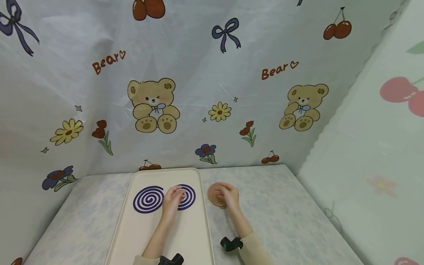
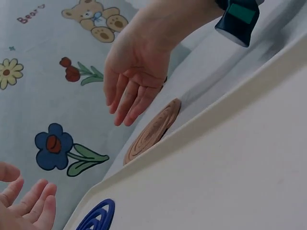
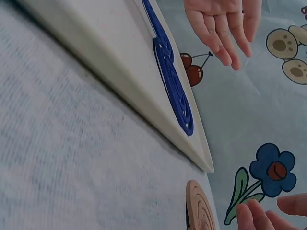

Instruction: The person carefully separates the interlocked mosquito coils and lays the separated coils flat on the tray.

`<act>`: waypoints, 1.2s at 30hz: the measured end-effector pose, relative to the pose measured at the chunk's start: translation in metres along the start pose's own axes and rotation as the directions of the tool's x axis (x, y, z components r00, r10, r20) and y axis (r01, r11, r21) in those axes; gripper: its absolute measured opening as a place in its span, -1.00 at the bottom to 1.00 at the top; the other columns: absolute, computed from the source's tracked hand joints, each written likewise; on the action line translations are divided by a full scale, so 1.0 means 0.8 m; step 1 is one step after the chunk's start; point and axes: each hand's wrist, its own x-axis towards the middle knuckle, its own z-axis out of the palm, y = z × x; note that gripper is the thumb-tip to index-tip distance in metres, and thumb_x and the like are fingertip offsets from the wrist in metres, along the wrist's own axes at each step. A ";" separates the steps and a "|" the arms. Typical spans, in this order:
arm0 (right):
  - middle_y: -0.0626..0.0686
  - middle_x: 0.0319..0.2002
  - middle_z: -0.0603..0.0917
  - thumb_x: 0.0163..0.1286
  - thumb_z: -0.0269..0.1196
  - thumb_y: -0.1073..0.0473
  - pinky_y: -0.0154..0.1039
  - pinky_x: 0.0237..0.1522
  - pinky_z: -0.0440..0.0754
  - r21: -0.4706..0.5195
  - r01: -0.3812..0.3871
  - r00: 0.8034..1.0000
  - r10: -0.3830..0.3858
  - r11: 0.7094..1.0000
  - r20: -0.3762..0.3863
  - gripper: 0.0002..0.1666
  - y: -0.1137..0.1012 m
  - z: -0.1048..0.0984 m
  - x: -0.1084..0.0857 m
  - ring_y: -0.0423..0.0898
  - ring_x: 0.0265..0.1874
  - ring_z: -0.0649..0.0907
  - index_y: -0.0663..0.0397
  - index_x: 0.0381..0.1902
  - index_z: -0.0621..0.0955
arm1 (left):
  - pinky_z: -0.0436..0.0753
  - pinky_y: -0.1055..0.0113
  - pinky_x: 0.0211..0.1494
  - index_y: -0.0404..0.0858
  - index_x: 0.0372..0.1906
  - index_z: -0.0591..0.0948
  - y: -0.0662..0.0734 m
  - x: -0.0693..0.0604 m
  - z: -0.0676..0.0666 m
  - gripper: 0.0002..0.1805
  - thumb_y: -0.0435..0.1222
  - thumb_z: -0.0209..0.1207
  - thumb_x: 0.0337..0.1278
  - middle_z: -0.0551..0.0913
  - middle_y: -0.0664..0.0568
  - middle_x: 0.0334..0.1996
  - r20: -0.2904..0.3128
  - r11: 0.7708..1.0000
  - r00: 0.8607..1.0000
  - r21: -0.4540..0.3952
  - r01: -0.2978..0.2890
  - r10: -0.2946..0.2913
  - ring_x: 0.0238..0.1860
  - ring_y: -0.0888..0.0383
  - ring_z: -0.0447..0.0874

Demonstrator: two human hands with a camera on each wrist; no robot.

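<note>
Brown disc (image 1: 212,198) on mottled table (image 1: 275,209); bear-print backdrop (image 1: 198,73).

Printed cloth (image 1: 195,66) upright behind the surface (image 1: 265,198): two winking teddy bears (image 1: 154,106), red-brown "Bear" lettering (image 1: 116,56), dark bows (image 1: 225,32), cherries (image 1: 342,29), yellow daisies (image 1: 220,112), red tulips (image 1: 246,131), blue flowers (image 1: 205,150). Whiter cloth (image 1: 371,143) along right side, pink cherry print (image 1: 397,89). Surface mottled pale grey, back edge near the printed cloth.
</note>
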 end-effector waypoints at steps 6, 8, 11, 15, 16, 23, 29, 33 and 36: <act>0.07 -0.47 0.74 0.28 0.17 0.38 -0.34 -0.39 0.72 -0.028 0.034 0.998 -0.035 0.999 -0.053 -0.63 0.003 -0.018 0.007 -0.27 -0.55 0.68 0.55 0.00 0.53 | 0.64 0.24 0.09 -0.50 0.18 0.37 -0.015 -0.004 0.041 -0.57 -0.37 0.04 0.27 0.60 -0.38 -0.01 0.138 0.999 0.990 0.019 -0.046 0.042 -0.12 0.07 0.67; 0.07 -0.48 0.72 0.26 0.17 0.40 -0.34 -0.39 0.72 -0.041 0.049 0.996 -0.052 0.998 -0.071 -0.63 0.005 -0.022 0.010 -0.27 -0.56 0.67 0.58 -0.01 0.53 | 0.57 0.11 0.18 -0.48 0.21 0.36 -0.019 -0.005 0.053 -0.55 -0.34 0.03 0.29 0.57 -0.41 0.04 0.176 0.998 0.983 0.034 -0.054 0.047 0.01 -0.07 0.62; 0.09 -0.51 0.70 0.24 0.19 0.41 -0.38 -0.44 0.69 -0.047 0.055 0.993 -0.059 0.997 -0.099 -0.65 0.008 -0.029 0.013 -0.26 -0.57 0.66 0.57 -0.04 0.54 | 0.47 -0.06 0.28 -0.47 0.25 0.32 -0.024 -0.005 0.070 -0.53 -0.30 0.01 0.33 0.49 -0.45 0.13 0.240 0.996 0.969 0.059 -0.074 0.058 0.17 -0.24 0.49; 0.15 -0.47 0.71 0.25 0.19 0.40 -0.43 -0.48 0.66 -0.066 0.057 0.990 -0.065 0.996 -0.126 -0.63 0.013 -0.038 0.018 -0.25 -0.55 0.66 0.57 -0.01 0.53 | 0.35 -0.17 0.35 -0.44 0.31 0.27 -0.030 0.000 0.090 -0.48 -0.23 -0.03 0.38 0.38 -0.46 0.23 0.311 0.992 0.949 0.092 -0.081 0.049 0.29 -0.33 0.33; 0.15 -0.44 0.71 0.26 0.18 0.39 -0.43 -0.47 0.66 -0.081 0.058 0.989 -0.069 0.995 -0.134 -0.63 0.013 -0.040 0.018 -0.26 -0.54 0.66 0.56 -0.01 0.53 | 0.32 -0.19 0.37 -0.43 0.32 0.25 -0.032 0.001 0.094 -0.46 -0.20 -0.03 0.39 0.35 -0.46 0.26 0.324 0.993 0.945 0.096 -0.075 0.041 0.32 -0.34 0.30; 0.37 -0.09 0.65 0.28 0.15 0.36 -0.42 -0.29 0.64 -0.165 0.047 0.981 -0.077 0.985 -0.178 -0.61 0.018 -0.051 0.019 -0.08 -0.25 0.65 0.51 0.03 0.54 | 0.18 -0.17 0.45 -0.39 0.37 0.20 -0.053 0.009 0.110 -0.41 -0.14 -0.05 0.40 0.24 -0.41 0.35 0.315 0.998 0.949 0.050 -0.043 0.025 0.40 -0.30 0.16; 0.45 0.06 0.56 0.27 0.11 0.36 -0.35 -0.05 0.59 -0.199 0.034 0.979 -0.072 0.979 -0.191 -0.59 0.024 -0.058 0.021 0.16 0.06 0.56 0.51 0.05 0.52 | 0.04 -0.13 0.51 -0.49 0.38 0.12 -0.061 0.015 0.124 -0.37 -0.21 -0.04 0.39 0.13 -0.42 0.40 0.318 0.999 0.947 0.003 -0.053 0.049 0.45 -0.30 0.03; 0.46 0.07 0.54 0.29 0.11 0.33 -0.12 0.06 0.61 -0.234 0.031 0.986 -0.068 0.972 -0.155 -0.56 0.026 -0.059 0.016 0.24 0.08 0.55 0.52 0.08 0.49 | 0.00 -0.20 0.50 -0.51 0.39 0.10 -0.054 0.017 0.136 -0.27 -0.16 0.03 0.30 0.11 -0.45 0.40 0.297 0.985 0.954 0.154 -0.081 0.032 0.45 -0.34 -0.03; 0.46 0.04 0.55 0.31 0.11 0.32 -0.08 0.01 0.66 -0.298 0.051 0.989 -0.089 0.953 -0.115 -0.56 0.025 -0.058 0.010 0.24 0.03 0.59 0.53 0.09 0.48 | 0.04 -0.24 0.47 -0.51 0.37 0.14 -0.049 0.017 0.142 -0.23 -0.12 0.08 0.23 0.15 -0.48 0.37 0.280 0.962 0.959 0.247 -0.112 0.039 0.42 -0.38 0.01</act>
